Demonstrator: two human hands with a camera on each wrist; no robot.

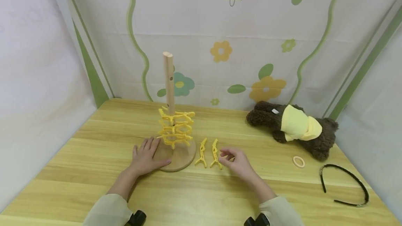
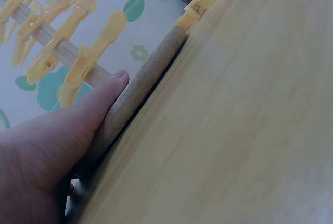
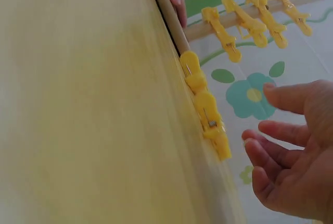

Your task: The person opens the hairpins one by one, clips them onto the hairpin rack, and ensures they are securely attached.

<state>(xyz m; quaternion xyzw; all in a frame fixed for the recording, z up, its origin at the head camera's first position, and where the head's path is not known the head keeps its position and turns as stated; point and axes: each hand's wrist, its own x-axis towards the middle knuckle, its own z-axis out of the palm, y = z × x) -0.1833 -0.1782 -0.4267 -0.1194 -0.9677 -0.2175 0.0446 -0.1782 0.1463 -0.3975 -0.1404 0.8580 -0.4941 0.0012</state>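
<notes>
Left hand: fingers spread, thumb on round, pale wooden base. Right hand: empty, fingers loosely bent, beside 2 slender yellow plastic clips on light wood-grain surface.

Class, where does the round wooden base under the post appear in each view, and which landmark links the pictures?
Head: left of centre, seen from above; the left hand touches the round wooden base.
Left wrist: edge-on, left of centre, slanting up rightward.
Right wrist: edge-on, upper middle.
Shared landmark: the wooden post bearing yellow alligator hair clips.
</notes>
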